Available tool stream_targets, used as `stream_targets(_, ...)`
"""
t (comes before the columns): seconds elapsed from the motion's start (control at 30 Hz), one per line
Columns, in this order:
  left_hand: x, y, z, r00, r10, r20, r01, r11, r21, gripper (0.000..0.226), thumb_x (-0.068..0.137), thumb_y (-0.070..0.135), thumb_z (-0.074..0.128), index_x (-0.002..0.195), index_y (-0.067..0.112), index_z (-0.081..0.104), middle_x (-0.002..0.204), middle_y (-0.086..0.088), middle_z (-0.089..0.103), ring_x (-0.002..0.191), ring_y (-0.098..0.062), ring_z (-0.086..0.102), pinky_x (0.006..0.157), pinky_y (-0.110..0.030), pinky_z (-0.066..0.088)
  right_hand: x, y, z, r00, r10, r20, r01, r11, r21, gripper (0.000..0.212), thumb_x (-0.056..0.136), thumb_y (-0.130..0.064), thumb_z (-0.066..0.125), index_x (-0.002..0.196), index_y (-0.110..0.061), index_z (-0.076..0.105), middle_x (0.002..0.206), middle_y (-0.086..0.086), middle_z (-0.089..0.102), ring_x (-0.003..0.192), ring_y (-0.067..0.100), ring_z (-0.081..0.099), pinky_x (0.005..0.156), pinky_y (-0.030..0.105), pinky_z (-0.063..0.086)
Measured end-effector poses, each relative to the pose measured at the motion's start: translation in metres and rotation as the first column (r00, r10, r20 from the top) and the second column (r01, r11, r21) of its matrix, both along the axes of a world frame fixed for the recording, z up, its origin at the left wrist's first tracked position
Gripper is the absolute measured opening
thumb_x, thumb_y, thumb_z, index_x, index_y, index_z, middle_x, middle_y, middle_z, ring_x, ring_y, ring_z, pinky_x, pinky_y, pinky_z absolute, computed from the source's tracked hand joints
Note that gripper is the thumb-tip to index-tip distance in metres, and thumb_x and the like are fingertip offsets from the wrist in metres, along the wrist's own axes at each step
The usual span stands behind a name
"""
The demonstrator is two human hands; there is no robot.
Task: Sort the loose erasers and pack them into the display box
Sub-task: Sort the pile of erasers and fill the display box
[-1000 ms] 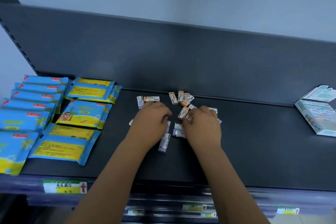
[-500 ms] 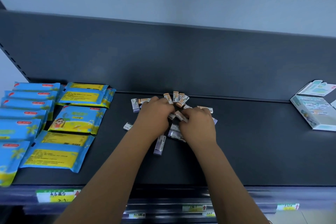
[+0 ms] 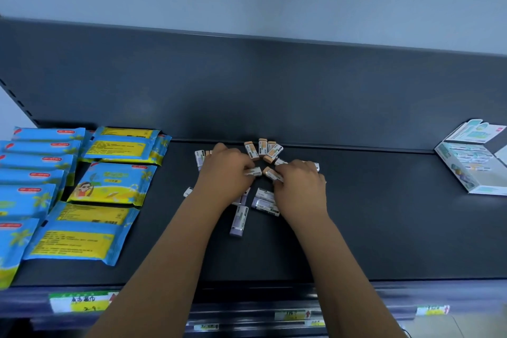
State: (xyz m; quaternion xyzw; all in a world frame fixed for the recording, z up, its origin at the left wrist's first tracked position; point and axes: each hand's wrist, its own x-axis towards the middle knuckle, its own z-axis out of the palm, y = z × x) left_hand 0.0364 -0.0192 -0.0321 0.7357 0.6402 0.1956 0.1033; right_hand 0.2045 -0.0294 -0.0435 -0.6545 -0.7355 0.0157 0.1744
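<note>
left hand [image 3: 225, 175]: fingers curled, pinching a white-sleeved eraser [image 3: 253, 171] | right hand [image 3: 300, 186]: fingers curled, pinching an orange eraser [image 3: 270, 173] | loose erasers [image 3: 238, 221]: scattered mid-shelf [image 3: 370, 214] around both hands, orange ones far, purple ones near | display box [image 3: 472, 173]: right end of shelf, well apart from erasers
</note>
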Motion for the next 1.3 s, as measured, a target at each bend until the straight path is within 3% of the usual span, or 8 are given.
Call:
stream_targets(0.1,-0.002,-0.007,0.002,0.995,-0.023,0.097,0.017,0.998,0.065,0.021,0.083,0.023,0.072,0.103,0.024,0.076,0.099,0.004,0.066,0.103,-0.025,0.049,0.084,-0.040,0.048,0.008,-0.003,-0.001,0.982,0.092,-0.162,-0.092,0.996,0.007,0.026,0.081,-0.005,0.059,0.098,-0.017,0.074,0.096,0.002,0.060,0.097,0.025,0.050,0.080,0.036,0.044)
stream_targets(0.27,-0.008,-0.025,-0.001,0.984,-0.051,0.170,0.028,0.990,0.136,0.022,0.085,0.021,0.073,0.107,0.023,0.075,0.104,0.006,0.065,0.110,-0.020,0.051,0.088,-0.038,0.048,0.029,-0.012,0.000,0.939,0.137,-0.315,-0.120,0.990,0.073,0.030,0.082,0.001,0.066,0.105,-0.017,0.074,0.101,-0.002,0.061,0.102,0.020,0.052,0.083,0.025,0.038)
stream_targets(0.47,0.008,-0.032,0.000,0.964,-0.102,0.244,0.053,0.978,0.200,0.021,0.083,0.014,0.075,0.103,0.020,0.076,0.096,0.007,0.061,0.098,-0.017,0.052,0.083,-0.033,0.047,0.054,-0.021,0.003,0.931,0.119,-0.345,-0.096,0.992,0.085,0.033,0.084,0.001,0.067,0.110,-0.019,0.073,0.109,-0.006,0.062,0.104,0.018,0.053,0.086,0.013,0.036)
stream_targets(0.67,0.044,-0.030,-0.001,0.962,-0.107,0.251,0.054,0.977,0.208,0.025,0.084,0.014,0.075,0.108,0.020,0.075,0.101,0.010,0.060,0.103,-0.013,0.048,0.086,-0.020,0.036,0.080,-0.019,0.005,0.934,0.146,-0.327,-0.113,0.986,0.119,0.033,0.083,0.000,0.069,0.110,-0.019,0.074,0.107,-0.009,0.061,0.102,0.015,0.052,0.086,0.003,0.030)
stream_targets(0.97,0.153,-0.013,0.006,0.969,-0.115,0.220,0.065,0.972,0.224,0.025,0.080,0.014,0.077,0.103,0.021,0.076,0.100,0.010,0.062,0.096,-0.012,0.056,0.085,-0.023,0.043,0.196,-0.001,0.014,0.928,0.178,-0.328,-0.116,0.973,0.200,0.033,0.081,0.003,0.069,0.103,-0.021,0.074,0.101,-0.014,0.059,0.094,0.013,0.051,0.083,0.004,0.032)
stream_targets(1.07,0.213,-0.008,0.007,0.973,-0.065,0.223,0.009,0.970,0.244,0.027,0.078,0.011,0.078,0.103,0.022,0.077,0.098,0.009,0.064,0.093,-0.013,0.054,0.082,-0.020,0.038,0.257,0.011,0.023,0.917,0.210,-0.340,-0.150,0.970,0.194,0.031,0.081,0.000,0.069,0.103,-0.021,0.074,0.102,-0.013,0.060,0.096,0.015,0.053,0.085,0.005,0.031)
stream_targets(1.2,0.306,-0.004,0.006,0.972,-0.031,0.232,-0.026,0.971,0.237,0.028,0.077,0.008,0.078,0.102,0.021,0.077,0.096,0.008,0.064,0.091,-0.015,0.052,0.081,-0.008,0.033,0.343,0.022,0.035,0.917,0.235,-0.322,-0.189,0.968,0.166,0.031,0.081,0.000,0.067,0.104,-0.019,0.074,0.102,-0.008,0.062,0.098,0.016,0.054,0.087,0.022,0.040)
stream_targets(1.3,0.369,-0.001,0.009,0.968,-0.031,0.249,-0.022,0.978,0.207,0.028,0.081,0.012,0.077,0.106,0.022,0.076,0.098,0.010,0.062,0.094,-0.013,0.050,0.081,-0.007,0.035,0.399,0.028,0.035,0.920,0.234,-0.315,-0.189,0.968,0.166,0.032,0.080,0.001,0.066,0.105,-0.017,0.074,0.101,-0.004,0.064,0.098,0.018,0.055,0.088,0.024,0.041)
